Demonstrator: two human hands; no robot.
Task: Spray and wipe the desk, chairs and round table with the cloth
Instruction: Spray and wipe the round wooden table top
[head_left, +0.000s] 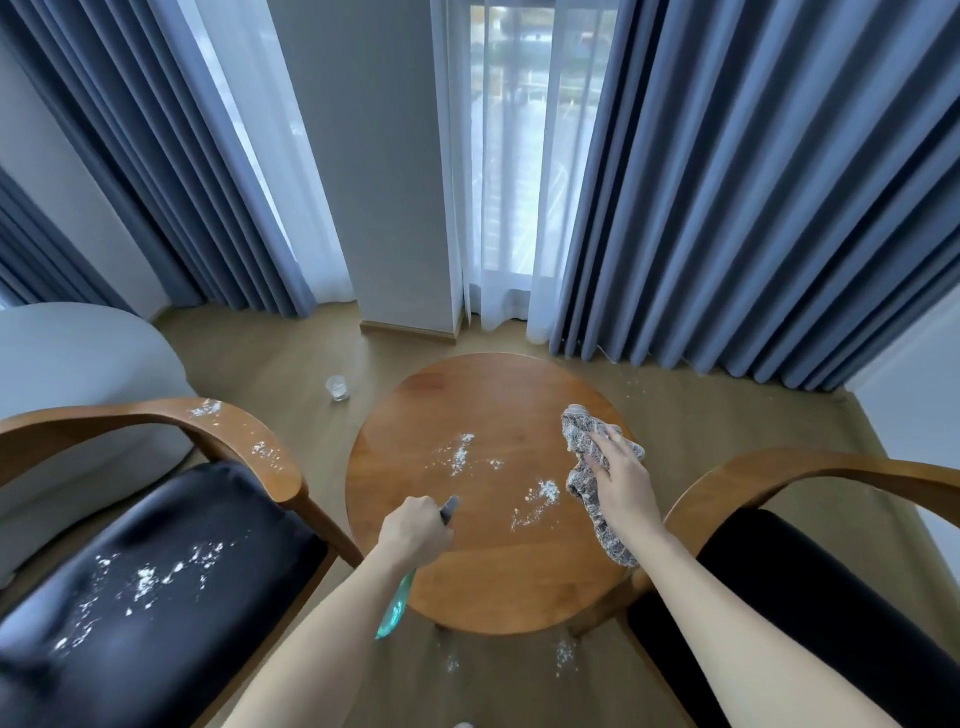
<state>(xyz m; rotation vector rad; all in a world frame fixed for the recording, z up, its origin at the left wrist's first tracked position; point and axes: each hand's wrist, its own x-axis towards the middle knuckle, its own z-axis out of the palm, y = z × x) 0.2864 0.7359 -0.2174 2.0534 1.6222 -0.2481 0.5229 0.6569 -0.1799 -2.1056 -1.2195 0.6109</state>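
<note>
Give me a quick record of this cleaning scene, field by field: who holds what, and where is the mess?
left hand: grips the spray bottle, nozzle aimed over the round table
right hand: presses the cloth flat on the table's right side
white powder: on the tabletop, not yet wiped
left chair: powder on seat and armrest
right chair: seat looks clean
glass: on the floor beyond the table

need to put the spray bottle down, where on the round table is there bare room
The far half of the round table, toward the curtains, is bare, as is the near edge below the powder. The middle is dusted; the right side holds the cloth under the right hand.
</note>
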